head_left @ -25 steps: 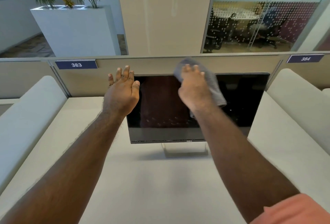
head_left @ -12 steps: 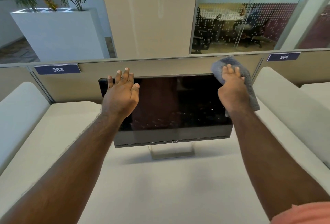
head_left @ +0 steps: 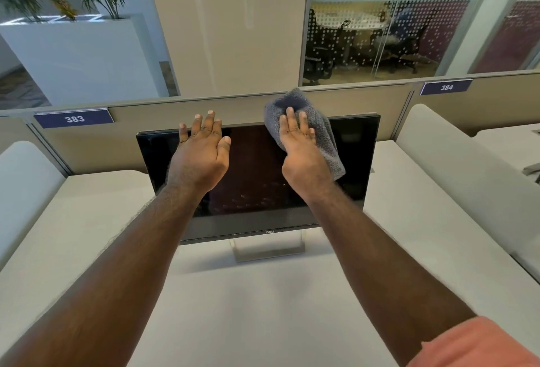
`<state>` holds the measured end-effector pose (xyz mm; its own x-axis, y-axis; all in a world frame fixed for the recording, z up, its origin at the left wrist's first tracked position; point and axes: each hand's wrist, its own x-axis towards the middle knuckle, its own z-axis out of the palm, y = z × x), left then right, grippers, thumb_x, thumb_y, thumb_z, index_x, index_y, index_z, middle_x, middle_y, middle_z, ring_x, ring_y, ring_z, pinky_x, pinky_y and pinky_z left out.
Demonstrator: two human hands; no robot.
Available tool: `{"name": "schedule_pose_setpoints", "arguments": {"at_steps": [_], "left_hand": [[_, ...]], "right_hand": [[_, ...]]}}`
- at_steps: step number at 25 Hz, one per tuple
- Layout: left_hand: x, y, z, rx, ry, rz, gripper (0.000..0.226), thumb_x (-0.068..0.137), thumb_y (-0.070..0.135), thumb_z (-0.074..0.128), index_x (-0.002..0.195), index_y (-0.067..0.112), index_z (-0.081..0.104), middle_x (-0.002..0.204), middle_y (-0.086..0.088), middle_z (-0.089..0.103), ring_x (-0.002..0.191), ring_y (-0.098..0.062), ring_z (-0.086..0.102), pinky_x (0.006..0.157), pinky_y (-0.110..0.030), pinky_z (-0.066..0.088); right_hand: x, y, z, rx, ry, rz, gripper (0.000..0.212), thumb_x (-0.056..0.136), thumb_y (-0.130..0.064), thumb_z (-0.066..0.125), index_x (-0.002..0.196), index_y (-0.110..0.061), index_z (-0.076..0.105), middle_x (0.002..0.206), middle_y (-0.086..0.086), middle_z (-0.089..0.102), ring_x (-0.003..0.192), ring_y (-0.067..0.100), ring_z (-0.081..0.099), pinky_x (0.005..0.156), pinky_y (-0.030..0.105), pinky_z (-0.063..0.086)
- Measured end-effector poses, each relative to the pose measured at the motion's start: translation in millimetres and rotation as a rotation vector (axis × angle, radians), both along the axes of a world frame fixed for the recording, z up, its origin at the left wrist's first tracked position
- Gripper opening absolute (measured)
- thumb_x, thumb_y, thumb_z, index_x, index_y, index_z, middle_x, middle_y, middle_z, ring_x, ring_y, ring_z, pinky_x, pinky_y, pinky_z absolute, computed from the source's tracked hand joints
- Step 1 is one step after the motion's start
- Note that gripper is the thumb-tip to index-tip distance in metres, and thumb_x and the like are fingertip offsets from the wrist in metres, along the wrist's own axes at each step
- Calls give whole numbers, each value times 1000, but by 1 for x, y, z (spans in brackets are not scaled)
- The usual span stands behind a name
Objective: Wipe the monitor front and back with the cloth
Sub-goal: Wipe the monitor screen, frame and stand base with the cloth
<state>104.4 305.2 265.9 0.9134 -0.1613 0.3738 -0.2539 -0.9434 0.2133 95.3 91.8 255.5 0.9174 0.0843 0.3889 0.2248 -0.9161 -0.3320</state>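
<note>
A black monitor [head_left: 257,179] with a dark screen stands on a clear stand [head_left: 268,249] at the back of a white desk [head_left: 248,308]. My right hand [head_left: 301,153] lies flat on a grey cloth [head_left: 327,138], pressing it against the upper middle of the screen; the cloth's top sticks up above the monitor's top edge. My left hand [head_left: 201,153] rests flat with fingers together on the upper left part of the screen, fingertips reaching the top edge. It holds nothing.
A beige partition [head_left: 163,115] with number plates 383 [head_left: 74,119] and 384 [head_left: 446,87] runs close behind the monitor. White curved dividers [head_left: 23,185] [head_left: 455,179] flank the desk. Beyond are a white planter and a glass-walled meeting room.
My right hand slid the cloth from the screen's middle out to its top right corner, then back left to the upper middle. My left hand stayed on the upper left.
</note>
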Motion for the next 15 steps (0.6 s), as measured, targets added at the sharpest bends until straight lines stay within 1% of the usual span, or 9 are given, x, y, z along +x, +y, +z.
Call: {"name": "schedule_pose_setpoints", "arguments": {"at_steps": [2, 4, 6, 8, 10, 13, 15], "left_hand": [[1, -1, 0, 2, 3, -3, 61, 100, 40, 15, 154, 12, 18, 164, -2, 6, 150, -16, -4, 118, -38, -13], [1, -1, 0, -1, 8, -3, 61, 100, 41, 15, 154, 12, 17, 164, -1, 5, 150, -16, -5, 118, -38, -13], [1, -1, -1, -4, 9, -4, 60, 101, 40, 16, 154, 12, 17, 164, -1, 4, 150, -16, -5, 117, -38, -14], [2, -2, -1, -6, 13, -5, 59, 102, 39, 17, 154, 12, 17, 164, -2, 4, 150, -16, -5, 117, -38, -14], [3, -4, -1, -8, 15, -6, 58, 102, 38, 17, 154, 12, 17, 164, -2, 4, 150, -17, -6, 117, -37, -14], [4, -5, -1, -8, 9, -11, 58, 102, 38, 17, 154, 12, 17, 164, -1, 4, 150, -16, -5, 117, -36, -14], [4, -5, -2, -5, 9, -17, 60, 101, 40, 16, 154, 13, 16, 164, -1, 4, 150, -16, -6, 117, -36, -14]], "right_hand": [[1, -24, -9, -20, -40, -86, 102, 73, 19, 36, 155, -20, -8, 162, -4, -21, 141, 12, -28, 118, 33, -14], [2, -57, -17, -43, -7, -229, 99, 75, 19, 37, 155, -18, -9, 161, -1, -22, 145, 18, -24, 119, 37, -10], [2, -87, -27, -61, 12, -338, 95, 79, 17, 39, 155, -14, -9, 162, 6, -20, 149, 26, -17, 119, 40, -8], [-4, -102, -43, -42, 7, -359, 92, 84, 15, 40, 154, -13, -13, 162, 9, -19, 149, 28, -15, 119, 39, -8], [-12, -104, -65, -75, 91, -364, 89, 90, 11, 43, 152, -11, -17, 162, 12, -21, 149, 30, -15, 122, 42, -6], [-27, -92, -91, -82, 216, -383, 86, 92, 8, 42, 151, -7, -18, 161, 15, -20, 149, 33, -15, 123, 44, -1], [-27, -86, -93, -62, 210, -366, 82, 95, 5, 40, 150, -8, -19, 162, 15, -18, 149, 34, -14, 123, 44, -2]]}}
